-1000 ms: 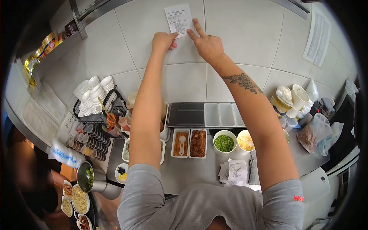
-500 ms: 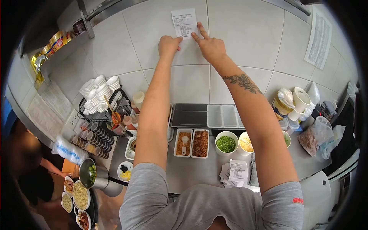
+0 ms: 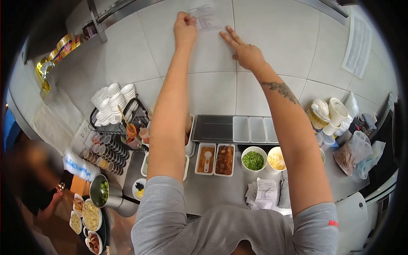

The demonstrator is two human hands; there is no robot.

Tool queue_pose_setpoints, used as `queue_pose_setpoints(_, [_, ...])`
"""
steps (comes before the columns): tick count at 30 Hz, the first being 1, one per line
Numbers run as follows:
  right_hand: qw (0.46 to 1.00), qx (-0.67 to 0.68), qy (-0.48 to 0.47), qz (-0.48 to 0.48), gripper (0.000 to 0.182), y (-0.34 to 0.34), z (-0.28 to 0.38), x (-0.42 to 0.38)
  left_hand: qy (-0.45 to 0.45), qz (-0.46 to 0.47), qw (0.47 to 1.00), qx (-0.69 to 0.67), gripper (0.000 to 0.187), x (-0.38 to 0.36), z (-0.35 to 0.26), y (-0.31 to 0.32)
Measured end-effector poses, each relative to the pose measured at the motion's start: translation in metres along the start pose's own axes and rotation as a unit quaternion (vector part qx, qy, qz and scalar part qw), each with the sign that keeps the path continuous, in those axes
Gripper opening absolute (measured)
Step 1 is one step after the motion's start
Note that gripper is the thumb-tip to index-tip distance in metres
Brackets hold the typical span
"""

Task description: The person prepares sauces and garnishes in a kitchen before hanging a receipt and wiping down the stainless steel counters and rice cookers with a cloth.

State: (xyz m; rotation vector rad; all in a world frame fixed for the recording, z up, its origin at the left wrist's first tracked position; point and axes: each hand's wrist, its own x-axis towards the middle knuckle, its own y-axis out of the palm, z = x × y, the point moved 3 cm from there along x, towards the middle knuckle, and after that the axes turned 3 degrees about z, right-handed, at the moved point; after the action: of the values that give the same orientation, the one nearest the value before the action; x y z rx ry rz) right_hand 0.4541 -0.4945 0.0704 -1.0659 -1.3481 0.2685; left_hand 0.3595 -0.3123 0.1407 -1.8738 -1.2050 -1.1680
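A printed paper receipt [image 3: 207,19], blurred by motion, is up at the tiled wall. My left hand [image 3: 185,32] has its fingers closed at the receipt's left edge and appears to pinch it. To the lower right of the paper, my right hand [image 3: 246,50] is at the wall tiles, apart from the receipt. Its index and middle fingers are stretched out, and it holds nothing. More receipts [image 3: 265,192] lie piled on the steel counter below my right arm.
The steel counter [image 3: 221,191] holds tubs of fried topping [image 3: 224,160], chopped greens [image 3: 253,160] and shredded yellow food [image 3: 276,160]. White bowls [image 3: 112,102] stack in a rack at left. A co-worker [image 3: 34,182] stands by filled dishes [image 3: 92,214]. Bags [image 3: 350,153] sit at right.
My left hand and the receipt have moved up the wall. My right hand has come off the receipt and shifted right. The co-worker has leaned closer to the dishes.
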Motion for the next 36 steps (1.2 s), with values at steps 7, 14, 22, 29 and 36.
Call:
queue_pose_setpoints(7, [0.991,-0.131,0.013,0.009,0.091,0.004,0.002,-0.003,-0.006,-0.081,0.997,0.002,0.016,0.069,0.007,-0.034])
queue_pose_setpoints(14, [0.994,-0.109,0.021,-0.017,0.092,0.002,0.003,-0.004,0.119,-0.103,0.978,0.139,0.038,0.124,0.036,-0.052])
queue_pose_setpoints(22, [0.995,-0.092,0.032,-0.029,0.092,0.007,0.003,-0.004,0.099,-0.038,0.989,0.104,0.037,0.127,0.017,-0.068])
queue_pose_setpoints(29, [0.996,-0.082,0.032,-0.005,0.092,0.005,0.004,-0.005,0.029,0.007,0.970,0.241,0.035,0.097,-0.007,-0.090])
queue_pose_setpoints(36, [0.995,0.035,-0.027,0.085,0.074,-0.031,0.005,-0.022,0.266,0.318,0.861,0.294,0.019,-0.089,-0.174,-0.137])
